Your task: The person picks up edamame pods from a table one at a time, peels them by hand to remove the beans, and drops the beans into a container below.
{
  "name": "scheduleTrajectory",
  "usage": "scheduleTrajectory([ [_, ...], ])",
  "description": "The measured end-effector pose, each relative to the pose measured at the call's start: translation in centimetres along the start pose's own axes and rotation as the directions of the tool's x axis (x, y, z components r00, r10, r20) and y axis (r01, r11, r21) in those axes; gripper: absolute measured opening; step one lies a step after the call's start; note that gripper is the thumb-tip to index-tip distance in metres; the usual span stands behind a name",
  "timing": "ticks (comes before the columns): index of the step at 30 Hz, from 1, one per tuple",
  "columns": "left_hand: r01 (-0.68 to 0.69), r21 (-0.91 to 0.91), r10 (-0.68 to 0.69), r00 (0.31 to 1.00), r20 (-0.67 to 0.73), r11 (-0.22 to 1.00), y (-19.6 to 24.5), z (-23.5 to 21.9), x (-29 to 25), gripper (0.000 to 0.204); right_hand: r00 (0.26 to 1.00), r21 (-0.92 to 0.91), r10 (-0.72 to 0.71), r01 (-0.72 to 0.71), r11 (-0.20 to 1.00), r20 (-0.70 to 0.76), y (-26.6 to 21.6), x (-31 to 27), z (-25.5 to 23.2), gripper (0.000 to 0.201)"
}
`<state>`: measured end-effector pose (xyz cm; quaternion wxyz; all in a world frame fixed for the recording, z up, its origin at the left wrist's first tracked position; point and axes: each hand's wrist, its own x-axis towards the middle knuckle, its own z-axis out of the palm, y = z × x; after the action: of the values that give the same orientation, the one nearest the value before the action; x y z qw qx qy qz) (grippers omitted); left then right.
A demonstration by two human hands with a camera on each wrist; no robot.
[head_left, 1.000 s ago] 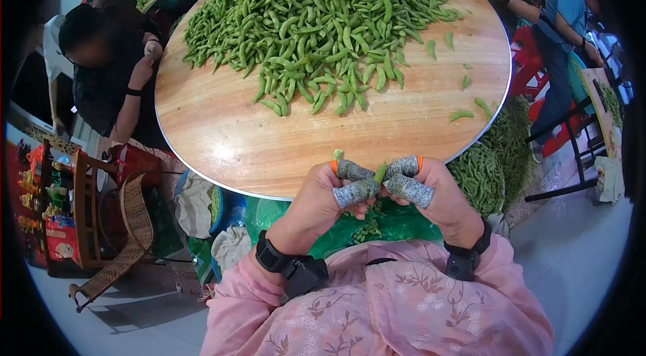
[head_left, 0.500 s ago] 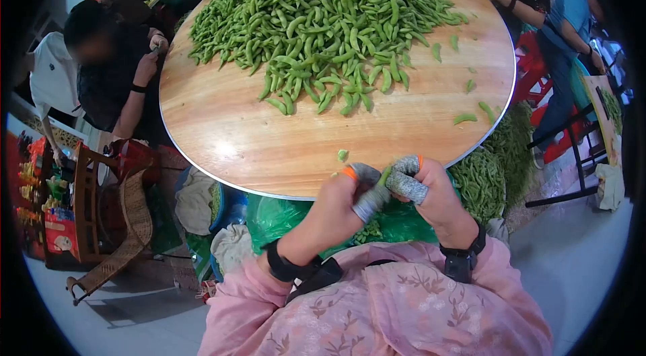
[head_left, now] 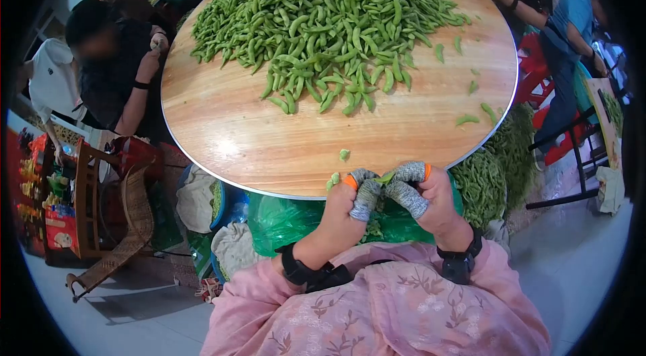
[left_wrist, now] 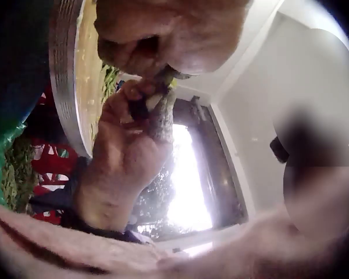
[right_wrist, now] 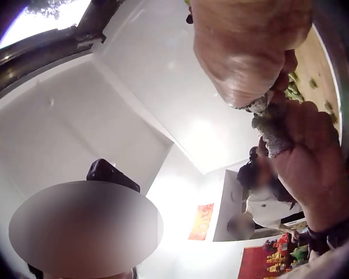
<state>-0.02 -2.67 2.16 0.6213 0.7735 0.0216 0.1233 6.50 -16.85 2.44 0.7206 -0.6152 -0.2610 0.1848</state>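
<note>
Both hands meet over the table's near edge in the head view, thumbs and fingers wearing grey knitted covers. Between their fingertips is a green pod point(head_left: 385, 178), pinched from the left by the left hand point(head_left: 346, 211) and from the right by the right hand point(head_left: 431, 201). In the left wrist view the right hand point(left_wrist: 128, 151) faces the near palm; the right wrist view shows the left hand point(right_wrist: 314, 157) touching the other's fingertips. A small green piece point(head_left: 333, 181) lies beside the left fingers, another point(head_left: 344, 154) farther in. A large heap of pods point(head_left: 316, 26) covers the far tabletop.
The round wooden table point(head_left: 269, 154) has a few stray pods point(head_left: 467, 119) at its right. Green plastic point(head_left: 282, 221) hangs below its near edge. More pods point(head_left: 478, 181) lie low at right. People sit on both sides; a wooden chair point(head_left: 131, 221) stands at left.
The left hand has turned and shifted slightly right, and the pod now lies flatter between the fingertips. A second small green piece shows on the table by the left fingers.
</note>
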Motion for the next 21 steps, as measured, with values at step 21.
scheduleTrajectory([
  [21,-0.285,0.677,0.031,0.932,0.361,0.679,-0.1,-4.5,3.3,0.011,0.948,-0.639,0.010,-0.223,0.737,-0.319,-0.3,-3.9,-10.5,0.013],
])
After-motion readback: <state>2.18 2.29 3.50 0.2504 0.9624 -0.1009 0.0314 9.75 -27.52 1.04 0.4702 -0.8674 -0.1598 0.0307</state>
